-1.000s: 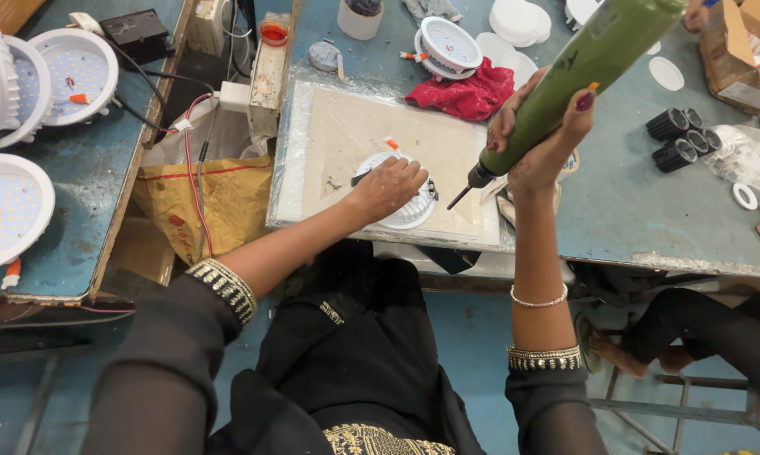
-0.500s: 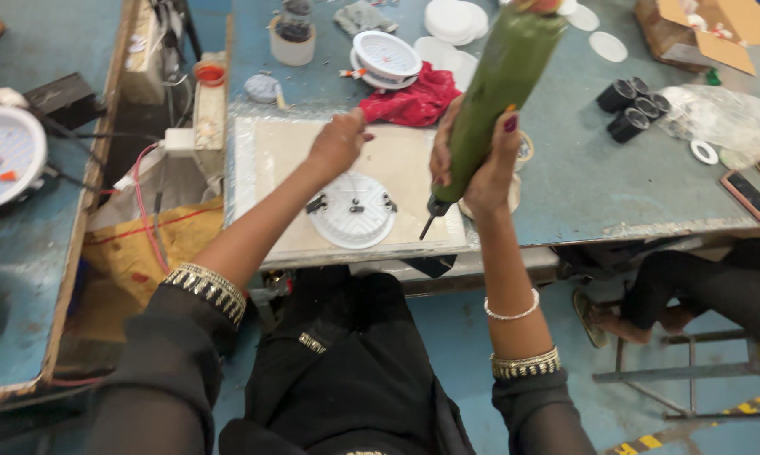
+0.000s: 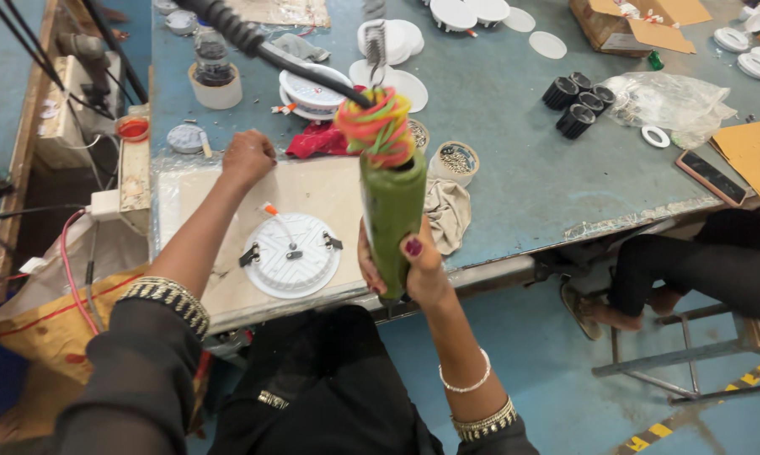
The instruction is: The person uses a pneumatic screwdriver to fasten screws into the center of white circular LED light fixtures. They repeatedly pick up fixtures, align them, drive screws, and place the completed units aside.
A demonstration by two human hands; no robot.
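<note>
My right hand (image 3: pixel 413 265) grips a green electric screwdriver (image 3: pixel 392 215), held upright near the table's front edge, with coloured bands around its top and a coiled black cable rising from it. A round white lamp panel (image 3: pixel 294 254) lies back side up on a beige work mat (image 3: pixel 329 190), with metal clips at its sides and an orange-tipped wire. My left hand (image 3: pixel 247 156) is closed at the mat's far edge, beyond the panel. Whether it holds anything is hidden.
A red cloth (image 3: pixel 317 139), stacked white panels (image 3: pixel 312 88), small tubs of screws (image 3: pixel 457 160) and black heat sinks (image 3: pixel 578 101) lie on the blue-grey table. A cardboard box (image 3: pixel 632 25) sits far right. A person's legs (image 3: pixel 691 270) and a stool are at the right.
My right hand lifted the screwdriver off the panel and pulled it back upright. My left hand left the panel and moved to the mat's far edge.
</note>
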